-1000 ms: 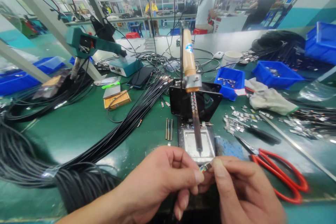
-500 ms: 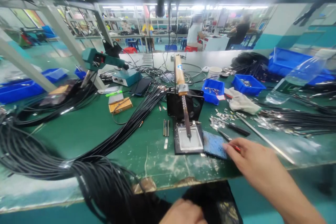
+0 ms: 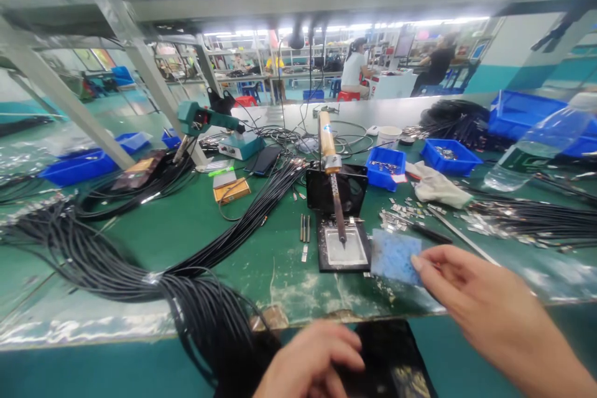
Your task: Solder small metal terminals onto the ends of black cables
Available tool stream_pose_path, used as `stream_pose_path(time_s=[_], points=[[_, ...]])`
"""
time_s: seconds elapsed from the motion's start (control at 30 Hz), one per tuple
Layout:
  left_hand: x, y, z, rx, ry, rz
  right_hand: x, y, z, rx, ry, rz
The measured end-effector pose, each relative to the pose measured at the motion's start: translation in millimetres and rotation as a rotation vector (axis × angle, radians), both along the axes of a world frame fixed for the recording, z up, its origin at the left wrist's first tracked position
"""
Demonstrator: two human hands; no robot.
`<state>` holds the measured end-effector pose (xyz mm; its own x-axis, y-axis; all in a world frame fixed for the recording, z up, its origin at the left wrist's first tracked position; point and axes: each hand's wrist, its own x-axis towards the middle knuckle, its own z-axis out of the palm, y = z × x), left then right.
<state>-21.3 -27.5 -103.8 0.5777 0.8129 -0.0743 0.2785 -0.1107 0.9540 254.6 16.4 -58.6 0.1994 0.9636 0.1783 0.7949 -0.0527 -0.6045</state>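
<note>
Sponge [image 3: 395, 256] is lying just beside the soldering stand [image 3: 345, 268] — right hand [image 3: 466, 292] is pinching its edge, left hand [image 3: 314, 360] is hanging low, can't tell its grip — keeping sponge flat, clear of the iron [image 3: 338, 206], seems best.

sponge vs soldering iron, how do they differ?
The sponge is blue and slab-like; the soldering iron is long and slim, with a wooden handle. The right hand touches the sponge's edge; neither hand touches the soldering iron. Both are over the green bench.

l hand [image 3: 313, 357] low, half-curled; r hand [image 3: 459, 286] fwd, pinching
</note>
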Motion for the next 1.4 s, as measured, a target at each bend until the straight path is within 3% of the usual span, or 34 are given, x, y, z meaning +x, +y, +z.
stream_pose_path(time_s=[0.07, 0.17, 0.33, 0.47, 0.67, 0.8, 0.9, 1.0, 1.07, 1.13, 1.27, 1.4], points=[[4.3, 3.3, 27.3, -0.18, -0.213, 0.206, -9.6, -7.0, 2.9, 0.005, 0.035, 0.144], [9.9, 13.2, 57.8, -0.41, -0.32, 0.239, -30.9, -5.6, 4.9, -0.028, 0.054, 0.317], [14.3, 25.8, 79.9, -0.433, -0.313, 0.332, -54.3, 12.4, 11.1, 0.014, 0.033, 0.347], [15.7, 19.4, 80.2, -0.362, -0.347, 0.341, -58.1, 12.3, 15.0, 0.055, 0.017, 0.366], [14.8, -1.4, 60.9, -0.256, -0.344, 0.38, -57.5, -3.0, 12.5, 0.061, -0.006, 0.399], [16.8, -3.5, 56.9, -0.141, -0.251, 0.4, -59.7, 0.8, 15.2, 0.05, -0.026, 0.384], [14.1, 3.5, 63.7, -0.089, -0.082, 0.366, -57.2, 7.8, 11.1, 0.026, -0.029, 0.369], [-3.9, 26.9, 79.2, 0.094, 0.233, 0.38, -39.0, 13.8, 1.4, 0.011, -0.02, 0.303], [-25.7, 54.5, 89.7, 0.329, 0.446, 0.517, -19.5, 15.4, -4.0, 0.027, -0.013, 0.185], [-50.8, 88.0, 95.4, 0.41, 0.537, 0.624, -1.5, 12.4, -7.3, 0.039, -0.003, 0.074], [-85.7, 143.8, 91.2, 0.395, 0.739, 0.649, 5.0, -12.5, -14.0, 0.028, 0.064, 0.013], [-91.6, 162.0, 82.2, 0.328, 0.812, 0.641, -20.7, -41.9, -30.5, 0.023, 0.173, 0.173]])
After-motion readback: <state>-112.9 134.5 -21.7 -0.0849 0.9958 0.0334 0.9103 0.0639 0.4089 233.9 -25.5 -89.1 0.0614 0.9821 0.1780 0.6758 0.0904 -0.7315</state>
